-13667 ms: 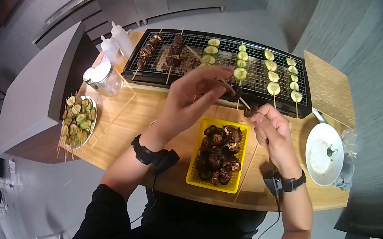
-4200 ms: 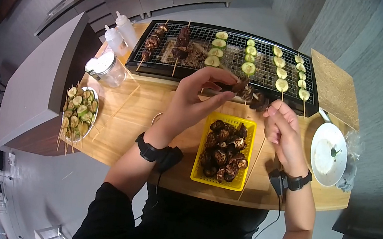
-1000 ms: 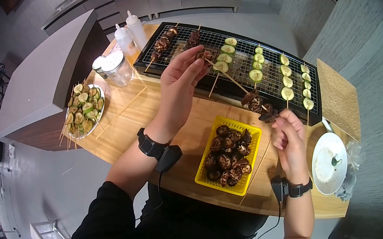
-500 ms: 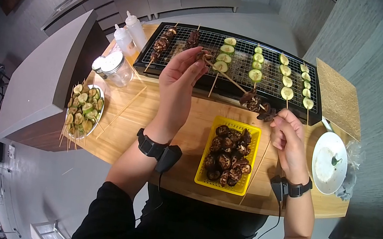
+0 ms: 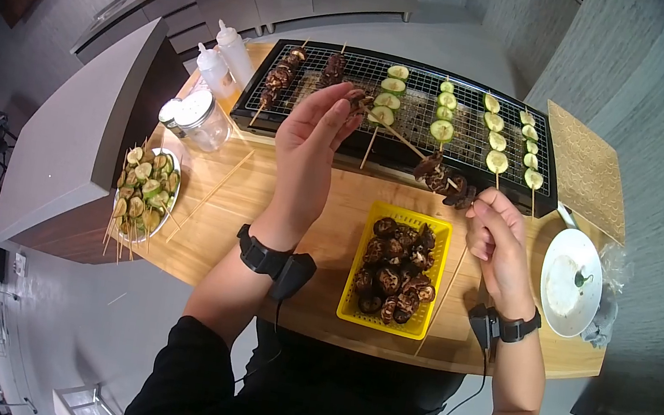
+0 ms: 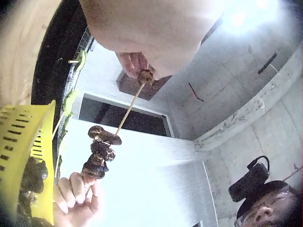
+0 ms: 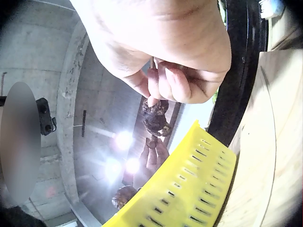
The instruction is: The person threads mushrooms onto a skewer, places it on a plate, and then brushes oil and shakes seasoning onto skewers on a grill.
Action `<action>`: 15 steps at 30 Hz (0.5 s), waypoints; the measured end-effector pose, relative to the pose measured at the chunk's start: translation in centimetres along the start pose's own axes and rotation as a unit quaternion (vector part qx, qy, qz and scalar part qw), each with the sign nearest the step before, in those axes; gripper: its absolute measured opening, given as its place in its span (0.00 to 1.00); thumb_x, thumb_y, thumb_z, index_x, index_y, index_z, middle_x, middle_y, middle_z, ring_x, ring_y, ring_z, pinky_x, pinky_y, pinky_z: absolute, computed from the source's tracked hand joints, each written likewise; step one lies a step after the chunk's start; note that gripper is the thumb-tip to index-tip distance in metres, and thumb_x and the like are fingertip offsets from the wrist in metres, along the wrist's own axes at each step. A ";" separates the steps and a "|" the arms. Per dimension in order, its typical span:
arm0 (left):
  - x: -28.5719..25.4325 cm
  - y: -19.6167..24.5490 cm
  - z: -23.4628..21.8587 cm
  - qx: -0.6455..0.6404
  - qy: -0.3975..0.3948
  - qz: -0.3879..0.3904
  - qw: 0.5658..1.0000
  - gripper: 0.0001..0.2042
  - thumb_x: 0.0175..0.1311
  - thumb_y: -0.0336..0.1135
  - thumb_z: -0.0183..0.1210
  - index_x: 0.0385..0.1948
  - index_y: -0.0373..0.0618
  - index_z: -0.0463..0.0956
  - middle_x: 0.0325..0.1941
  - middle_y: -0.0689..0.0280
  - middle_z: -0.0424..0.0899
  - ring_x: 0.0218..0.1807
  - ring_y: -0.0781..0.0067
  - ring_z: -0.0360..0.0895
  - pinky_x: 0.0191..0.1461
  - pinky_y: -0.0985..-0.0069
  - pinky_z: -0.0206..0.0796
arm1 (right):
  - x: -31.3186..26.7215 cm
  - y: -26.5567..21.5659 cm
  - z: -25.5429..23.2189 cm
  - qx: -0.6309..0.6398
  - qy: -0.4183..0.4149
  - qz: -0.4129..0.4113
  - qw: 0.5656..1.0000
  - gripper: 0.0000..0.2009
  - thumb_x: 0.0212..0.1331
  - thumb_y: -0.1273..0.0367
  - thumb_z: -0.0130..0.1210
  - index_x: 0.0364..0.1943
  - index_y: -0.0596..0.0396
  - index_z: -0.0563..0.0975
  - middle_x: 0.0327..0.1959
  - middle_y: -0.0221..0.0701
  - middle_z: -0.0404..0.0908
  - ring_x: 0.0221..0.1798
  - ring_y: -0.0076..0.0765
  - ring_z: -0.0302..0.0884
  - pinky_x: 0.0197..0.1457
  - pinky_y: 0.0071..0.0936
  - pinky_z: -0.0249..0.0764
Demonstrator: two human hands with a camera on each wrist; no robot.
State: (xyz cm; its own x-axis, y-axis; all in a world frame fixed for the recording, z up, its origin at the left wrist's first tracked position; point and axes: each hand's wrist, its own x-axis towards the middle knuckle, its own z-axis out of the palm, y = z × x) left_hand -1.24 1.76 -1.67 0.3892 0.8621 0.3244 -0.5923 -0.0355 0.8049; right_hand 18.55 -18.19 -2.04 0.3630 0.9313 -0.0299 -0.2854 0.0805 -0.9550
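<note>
In the head view my right hand (image 5: pixel 500 245) grips one end of a thin wooden skewer (image 5: pixel 397 136) with curled fingers. Dark shiitake mushrooms (image 5: pixel 442 179) are threaded close to that hand, bunched together. At the skewer's other end, over the grill, my left hand (image 5: pixel 312 140) pinches one more mushroom (image 5: pixel 356 101) between thumb and fingers, with bare stick between it and the bunch. The left wrist view shows this mushroom (image 6: pixel 146 76) at the stick's tip. Below the hands stands a yellow basket (image 5: pixel 346 296) of dark mushrooms.
A black grill (image 5: pixel 308 139) with mushroom and cucumber skewers spans the back. To the left stand squeeze bottles (image 5: pixel 216 74), a shaker jar (image 5: pixel 207 124) and a plate (image 5: pixel 167 222) of vegetable skewers. At right are a white bowl (image 5: pixel 564 320) and a gold board (image 5: pixel 586 172).
Over several seconds more mushrooms have come onto the skewer, and my left hand has moved left to its far end with another one. In the last second the skewer has shifted only slightly.
</note>
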 end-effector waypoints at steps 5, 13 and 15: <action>0.0 0.3 0.1 -0.018 -0.013 -0.008 1.000 0.19 0.78 0.30 0.55 0.67 0.38 0.71 0.60 0.63 0.82 0.60 0.74 0.80 0.67 0.73 0.73 | 0.0 -0.2 0.0 0.007 -0.002 0.005 1.000 0.07 0.75 0.69 0.51 0.36 0.54 0.76 0.18 0.14 0.59 0.18 0.09 0.48 0.22 0.15 0.44; 0.1 0.5 -0.1 -0.085 -0.048 -0.038 0.995 0.21 0.76 0.27 0.57 0.69 0.38 0.68 0.62 0.61 0.81 0.61 0.74 0.79 0.66 0.73 0.74 | 0.0 -0.3 -0.1 0.035 -0.003 0.007 0.999 0.07 0.74 0.69 0.52 0.36 0.54 0.75 0.19 0.13 0.57 0.19 0.09 0.47 0.22 0.15 0.43; 0.2 0.5 -0.2 -0.092 -0.053 -0.044 0.993 0.22 0.75 0.26 0.57 0.69 0.38 0.67 0.62 0.61 0.81 0.61 0.74 0.80 0.66 0.73 0.74 | 0.0 -0.3 -0.2 0.044 -0.002 0.007 0.999 0.07 0.74 0.69 0.52 0.36 0.54 0.75 0.19 0.13 0.57 0.19 0.09 0.47 0.22 0.14 0.43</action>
State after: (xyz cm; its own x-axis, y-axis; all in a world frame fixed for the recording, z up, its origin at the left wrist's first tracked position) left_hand -1.60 1.97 -1.26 0.5114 0.7990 0.3163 -0.6679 0.1380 0.7314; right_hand 18.81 -18.29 -1.77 0.3551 0.9339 -0.0420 -0.3676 0.0982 -0.9248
